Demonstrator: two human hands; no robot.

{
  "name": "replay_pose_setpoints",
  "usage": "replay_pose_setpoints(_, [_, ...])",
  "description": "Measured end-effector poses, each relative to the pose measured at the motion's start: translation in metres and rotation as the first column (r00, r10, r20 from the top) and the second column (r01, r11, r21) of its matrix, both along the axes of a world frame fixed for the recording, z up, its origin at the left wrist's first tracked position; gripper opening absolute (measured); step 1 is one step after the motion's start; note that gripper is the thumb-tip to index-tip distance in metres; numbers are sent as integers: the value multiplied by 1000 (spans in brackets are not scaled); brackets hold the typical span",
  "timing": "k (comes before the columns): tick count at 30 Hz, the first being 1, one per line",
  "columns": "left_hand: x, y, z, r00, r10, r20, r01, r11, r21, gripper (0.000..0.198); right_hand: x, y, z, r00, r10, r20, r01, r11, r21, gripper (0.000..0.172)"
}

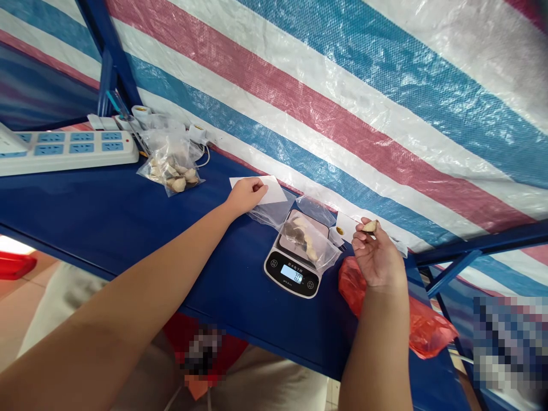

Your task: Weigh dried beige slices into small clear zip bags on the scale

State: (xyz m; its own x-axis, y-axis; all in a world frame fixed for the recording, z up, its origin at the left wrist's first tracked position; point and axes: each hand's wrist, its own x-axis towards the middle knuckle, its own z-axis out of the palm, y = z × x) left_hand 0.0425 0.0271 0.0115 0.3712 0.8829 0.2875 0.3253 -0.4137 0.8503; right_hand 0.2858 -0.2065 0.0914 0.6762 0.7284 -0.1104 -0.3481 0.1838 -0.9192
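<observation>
Pale piece (370, 227) sits pinched in the palm-up right hand (377, 258).

Striped red, white and blue woven tarpaulin (265, 74) fills the upper frame; blue metal post (103, 34) at upper left, tiled floor (21, 292) at lower left, blue tabletop (231, 274) mid-frame

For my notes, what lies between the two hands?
In the head view, mainly the scale, with a clear bag on it, lies between them.
</observation>
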Motion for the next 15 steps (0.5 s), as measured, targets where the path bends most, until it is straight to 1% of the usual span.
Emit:
replay_pose_setpoints(6, [0,0,-1,1000,-2,3,2,1000,6,30,-1,0,-2,999,-17,36,17,1000,-4,31])
replay_pose_setpoints(10, [1,1,-2,1000,-4,7,4,1000,5,30,-3,1,-5,988,-63,144,63,998,3,33])
replay_pose_setpoints(15, [1,2,-2,1000,1,4,-1,1000,8,29,-6,2,-9,961,-99,257,101,995,5,44])
